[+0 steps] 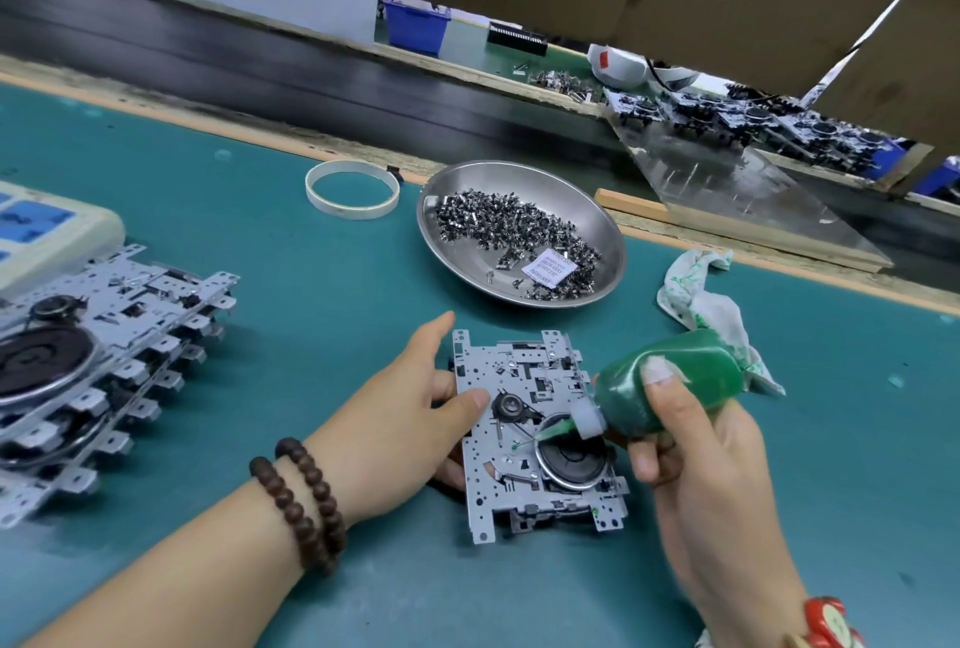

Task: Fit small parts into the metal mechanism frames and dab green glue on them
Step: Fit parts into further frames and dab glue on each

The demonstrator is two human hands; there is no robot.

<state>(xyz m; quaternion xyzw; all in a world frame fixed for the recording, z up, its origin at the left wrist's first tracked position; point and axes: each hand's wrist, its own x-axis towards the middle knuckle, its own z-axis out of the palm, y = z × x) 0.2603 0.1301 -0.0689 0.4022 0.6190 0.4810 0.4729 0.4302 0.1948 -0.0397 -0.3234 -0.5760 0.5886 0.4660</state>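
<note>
Mostly small parts (514, 237) in dish (608, 237)

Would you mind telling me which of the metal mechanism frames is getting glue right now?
The single frame lying flat between the hands: the left hand steadies it while the green glue bottle nozzle touches it. The other frames sit stacked at left, untouched.

Green mat (291, 335) under frame (530, 429), frame stack (104, 361), parts dish (608, 226), tape ring (352, 189), stained rag (701, 299).
</note>
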